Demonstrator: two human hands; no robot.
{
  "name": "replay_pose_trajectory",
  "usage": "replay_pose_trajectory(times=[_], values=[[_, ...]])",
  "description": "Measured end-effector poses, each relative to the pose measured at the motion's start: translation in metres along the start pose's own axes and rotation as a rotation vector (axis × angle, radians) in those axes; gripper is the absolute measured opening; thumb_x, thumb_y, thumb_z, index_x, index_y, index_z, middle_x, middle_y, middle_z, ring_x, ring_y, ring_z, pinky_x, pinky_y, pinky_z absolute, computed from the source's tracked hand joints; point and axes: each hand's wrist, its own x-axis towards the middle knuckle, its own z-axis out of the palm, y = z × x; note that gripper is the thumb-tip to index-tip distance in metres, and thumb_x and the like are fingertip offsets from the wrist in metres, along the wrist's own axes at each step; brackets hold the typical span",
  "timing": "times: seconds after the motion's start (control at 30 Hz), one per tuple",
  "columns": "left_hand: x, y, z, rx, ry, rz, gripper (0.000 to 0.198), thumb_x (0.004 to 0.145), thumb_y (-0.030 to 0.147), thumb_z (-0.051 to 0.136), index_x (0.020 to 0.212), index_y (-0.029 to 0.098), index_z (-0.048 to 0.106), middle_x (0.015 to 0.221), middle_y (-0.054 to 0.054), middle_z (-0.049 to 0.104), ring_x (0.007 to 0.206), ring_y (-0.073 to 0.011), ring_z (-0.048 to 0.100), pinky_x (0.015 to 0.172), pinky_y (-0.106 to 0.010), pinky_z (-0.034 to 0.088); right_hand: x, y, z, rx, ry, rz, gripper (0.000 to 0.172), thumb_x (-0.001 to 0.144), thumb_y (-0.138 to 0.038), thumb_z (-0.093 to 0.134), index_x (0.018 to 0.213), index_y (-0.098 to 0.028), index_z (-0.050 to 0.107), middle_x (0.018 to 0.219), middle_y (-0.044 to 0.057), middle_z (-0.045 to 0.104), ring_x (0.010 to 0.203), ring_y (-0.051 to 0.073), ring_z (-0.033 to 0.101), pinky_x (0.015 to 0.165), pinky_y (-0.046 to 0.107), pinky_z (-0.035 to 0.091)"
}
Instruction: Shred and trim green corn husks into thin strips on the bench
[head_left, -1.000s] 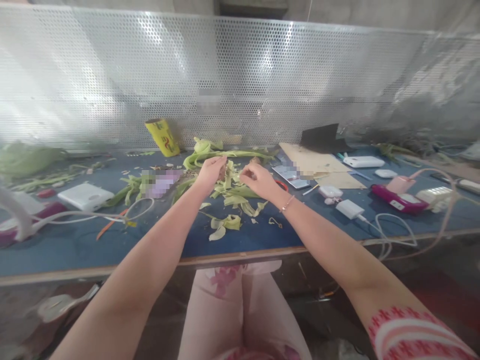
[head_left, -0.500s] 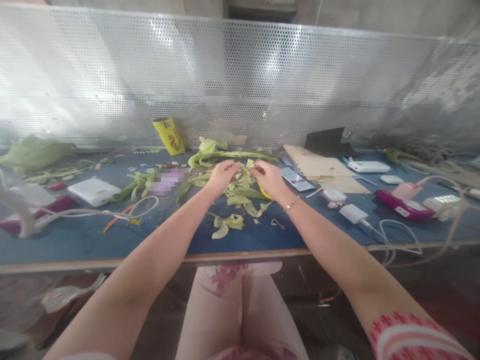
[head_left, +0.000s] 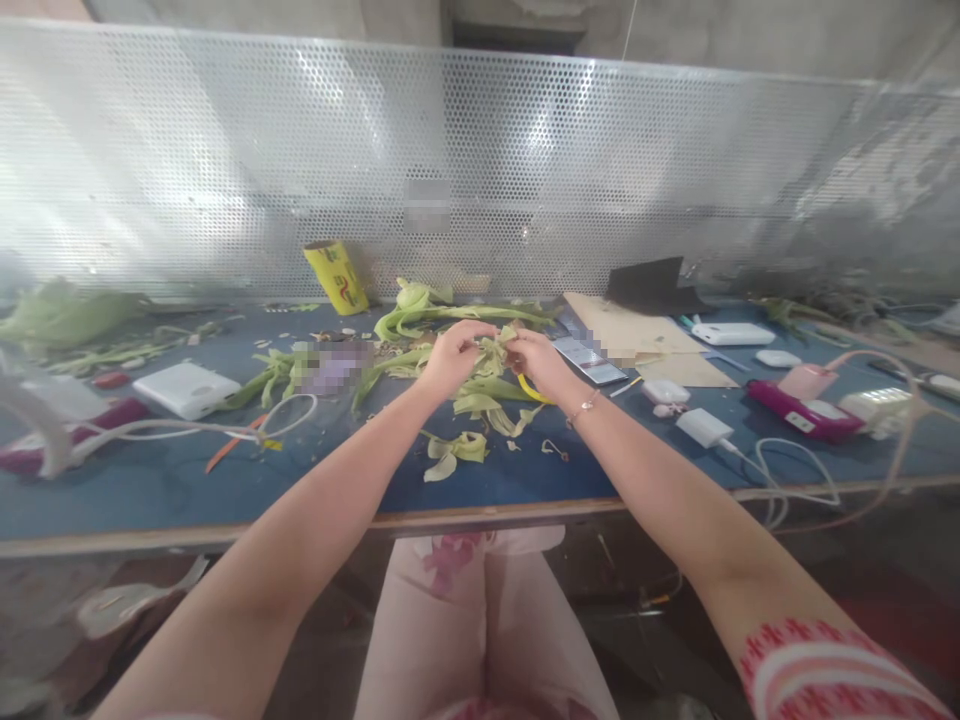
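Note:
Over the middle of the blue table, my left hand (head_left: 454, 354) and my right hand (head_left: 541, 364) face each other, fingertips a short way apart. Between them is a pale green leafy piece (head_left: 493, 353), pinched by the fingers of both. Below and behind it lie more green leaves (head_left: 487, 405) and long green stalks (head_left: 416, 322). A loose pale green scrap (head_left: 457, 452) rests nearer the table's front edge. Part of a yellow curved thing (head_left: 531, 390) shows beside my right hand; I cannot make out what it is.
A perforated metal panel (head_left: 517, 150) rises behind the table, with a yellow tube (head_left: 337, 278) leaning there. Right are a phone (head_left: 591, 360), brown paper (head_left: 630, 330), a white charger (head_left: 705, 428) with cable and a magenta power strip (head_left: 802, 412). A white box (head_left: 187, 388) lies left.
My left hand has shifted slightly right, closer to my right hand. The leafy piece between the fingers is turned and bunched differently. The view has tilted a little.

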Motion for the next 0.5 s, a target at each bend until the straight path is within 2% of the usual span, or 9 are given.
replay_pose_trajectory(times=[0.07, 0.2, 0.3, 0.5], values=[[-0.0013, 0.0005, 0.0021, 0.026, 0.032, -0.069, 0.027, 0.073, 0.015, 0.051, 0.094, 0.017, 0.068, 0.098, -0.005, 0.068, 0.077, -0.0133, 0.058, 0.071, -0.027, 0.047, 0.0006, 0.0010, -0.0003, 0.008, -0.019, -0.009, 0.012, 0.060, -0.026, 0.056, 0.058, -0.020, 0.045, 0.049, -0.005, 0.042, 0.047, 0.009, 0.042, 0.044, 0.022, 0.027], [-0.0034, 0.0019, 0.0036, 0.024, 0.053, -0.171, 0.021, 0.072, 0.025, 0.058, 0.088, 0.016, 0.068, 0.081, -0.002, 0.068, 0.055, -0.0086, 0.046, 0.058, -0.025, 0.042, -0.0014, 0.0003, -0.0003, -0.061, -0.069, -0.045, 0.013, 0.062, -0.024, 0.055, 0.057, -0.020, 0.044, 0.045, -0.006, 0.040, 0.043, 0.008, 0.037, 0.045, 0.023, 0.025], [-0.0027, -0.0007, 0.0039, 0.015, 0.072, -0.168, 0.015, 0.070, 0.024, 0.059, 0.080, 0.016, 0.067, 0.077, -0.001, 0.067, 0.055, -0.0083, 0.045, 0.057, -0.024, 0.041, -0.0039, -0.0015, 0.0002, -0.154, -0.078, -0.084, 0.015, 0.065, -0.025, 0.054, 0.056, -0.019, 0.045, 0.046, -0.006, 0.042, 0.043, 0.007, 0.037, 0.046, 0.023, 0.027], [-0.0017, -0.0063, 0.0058, 0.020, 0.114, -0.137, 0.012, 0.070, 0.022, 0.059, 0.079, 0.017, 0.064, 0.076, -0.002, 0.066, 0.066, -0.0115, 0.055, 0.064, -0.025, 0.043, -0.0050, -0.0011, -0.0002, -0.433, 0.027, -0.210, 0.011, 0.069, -0.028, 0.055, 0.065, -0.018, 0.056, 0.058, -0.003, 0.056, 0.053, 0.011, 0.048, 0.055, 0.024, 0.038]])
